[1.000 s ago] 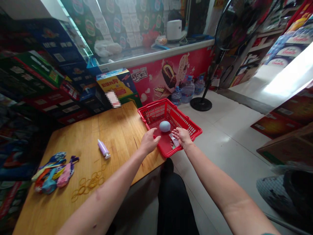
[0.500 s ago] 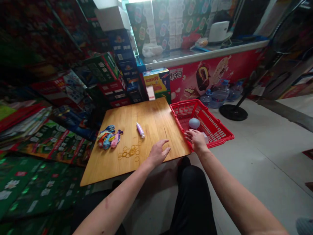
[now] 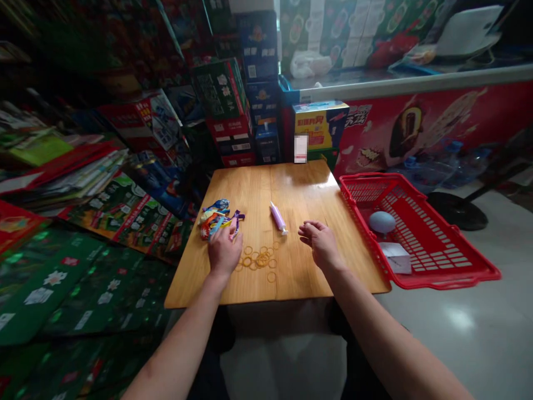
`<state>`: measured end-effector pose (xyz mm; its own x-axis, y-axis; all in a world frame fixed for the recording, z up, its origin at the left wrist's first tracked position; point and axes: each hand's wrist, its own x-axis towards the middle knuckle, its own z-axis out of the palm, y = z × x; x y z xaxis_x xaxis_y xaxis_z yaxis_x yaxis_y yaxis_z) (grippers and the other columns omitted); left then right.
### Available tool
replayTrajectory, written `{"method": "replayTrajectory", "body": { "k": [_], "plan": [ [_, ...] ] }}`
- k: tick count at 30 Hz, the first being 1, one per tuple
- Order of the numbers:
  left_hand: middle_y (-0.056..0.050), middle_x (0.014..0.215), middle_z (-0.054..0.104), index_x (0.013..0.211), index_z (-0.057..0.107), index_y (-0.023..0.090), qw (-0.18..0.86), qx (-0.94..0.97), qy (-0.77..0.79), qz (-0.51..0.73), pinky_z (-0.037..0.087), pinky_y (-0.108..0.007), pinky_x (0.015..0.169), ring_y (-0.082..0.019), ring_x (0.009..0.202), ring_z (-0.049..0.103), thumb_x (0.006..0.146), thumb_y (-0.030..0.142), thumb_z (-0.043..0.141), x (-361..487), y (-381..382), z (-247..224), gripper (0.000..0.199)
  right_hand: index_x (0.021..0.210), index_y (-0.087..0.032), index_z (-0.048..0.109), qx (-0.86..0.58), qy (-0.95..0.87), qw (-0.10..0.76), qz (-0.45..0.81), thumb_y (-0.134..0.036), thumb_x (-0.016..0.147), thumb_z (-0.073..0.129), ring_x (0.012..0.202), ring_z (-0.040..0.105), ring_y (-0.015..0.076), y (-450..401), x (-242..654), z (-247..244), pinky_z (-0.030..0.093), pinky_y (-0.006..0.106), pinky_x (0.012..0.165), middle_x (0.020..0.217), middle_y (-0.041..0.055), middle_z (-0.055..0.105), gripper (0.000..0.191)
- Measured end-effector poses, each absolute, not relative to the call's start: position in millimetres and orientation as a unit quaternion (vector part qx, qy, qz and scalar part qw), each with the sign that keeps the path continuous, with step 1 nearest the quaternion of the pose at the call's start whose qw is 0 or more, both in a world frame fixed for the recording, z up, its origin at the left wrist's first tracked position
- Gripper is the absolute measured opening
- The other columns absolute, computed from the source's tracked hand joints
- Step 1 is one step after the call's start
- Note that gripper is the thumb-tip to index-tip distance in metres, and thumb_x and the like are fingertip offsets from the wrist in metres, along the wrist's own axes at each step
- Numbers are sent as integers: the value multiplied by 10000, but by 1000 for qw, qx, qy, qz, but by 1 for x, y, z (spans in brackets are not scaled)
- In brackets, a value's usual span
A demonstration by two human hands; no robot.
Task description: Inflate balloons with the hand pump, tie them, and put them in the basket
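My left hand (image 3: 225,251) is at the near side of a pile of uninflated colourful balloons (image 3: 216,214). Its fingers reach onto the pile, thumb apart from the index finger, and a firm hold on a balloon is not visible. Above the table's right half hovers my right hand (image 3: 321,243), fingers loosely curved and apart, with nothing in them. Between the hands lies a purple balloon hand pump (image 3: 277,217) with a white end. Several yellow rubber bands (image 3: 261,259) are scattered nearer to me, right of my left hand.
A red plastic basket (image 3: 452,244) stands right of the wooden table (image 3: 300,286); inside are a blue inflated balloon (image 3: 382,222) and a white boxlike item (image 3: 397,258). Stacked cartons (image 3: 233,105) and a yellow box (image 3: 318,125) border the far edge. Green cases (image 3: 79,289) line the left.
My left hand has moved left across the table to the balloon pile. My right hand has left the basket and is over the table. The view has turned left.
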<state>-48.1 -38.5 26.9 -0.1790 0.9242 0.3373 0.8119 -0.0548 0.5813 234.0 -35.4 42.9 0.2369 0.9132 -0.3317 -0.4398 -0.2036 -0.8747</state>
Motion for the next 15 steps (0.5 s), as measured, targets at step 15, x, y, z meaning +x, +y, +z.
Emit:
{"method": "replayTrajectory", "body": {
  "k": [15],
  "plan": [
    [-120, 999, 721, 920, 710, 218, 55, 643, 672, 365, 458, -474, 951, -336, 1017, 646, 971, 347, 615, -99, -3, 12, 168, 897, -188, 694, -509, -374, 483, 607, -377, 804, 789, 740, 665, 162, -11, 158, 15, 501, 316, 703, 832, 37, 703, 231]
  ]
}}
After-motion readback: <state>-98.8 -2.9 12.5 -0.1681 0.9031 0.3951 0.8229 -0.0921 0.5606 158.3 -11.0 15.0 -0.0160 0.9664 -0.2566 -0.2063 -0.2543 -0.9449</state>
